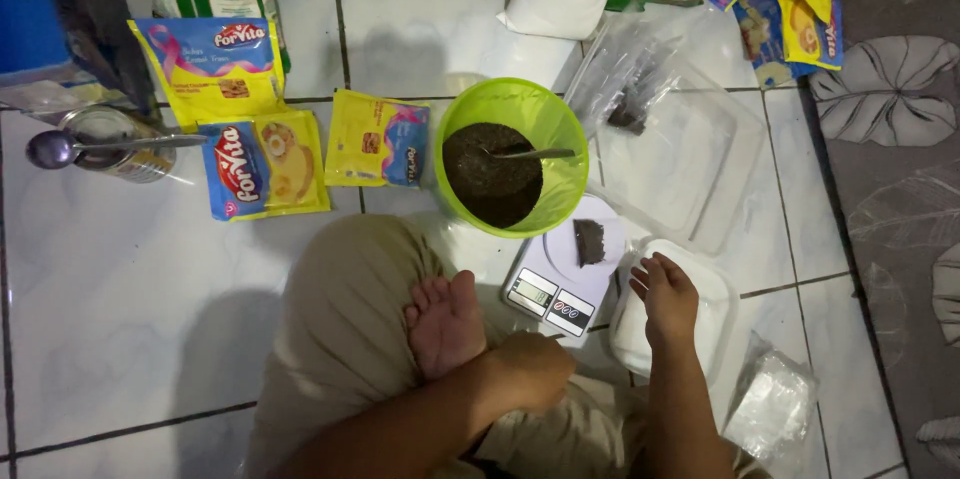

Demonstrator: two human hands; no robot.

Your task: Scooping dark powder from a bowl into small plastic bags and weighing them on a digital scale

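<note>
The person sat on the white tiled floor point(120, 299) with a bare foot point(445, 324) tucked up in front. The left hand point(530, 369) rested just beside the foot, near the corner of the small white digital kitchen scale point(555, 289), its fingers curled under so that I could not tell whether they held anything. The right hand point(665, 294) hovered over the clear plastic lidded container point(725, 324) to the right of the scale, fingers loosely spread and holding nothing. On the scale lay a small clear plastic pouch of dark granules point(589, 241). Just behind the scale stood a round lime-green plastic bowl point(545, 114) filled with dark granules, a metal spoon point(535, 153) stuck into them. Left of the bowl lay yellow and blue foil packets point(265, 164), and further left a metal tin point(115, 144) with a ladle point(60, 148) resting across it
</note>
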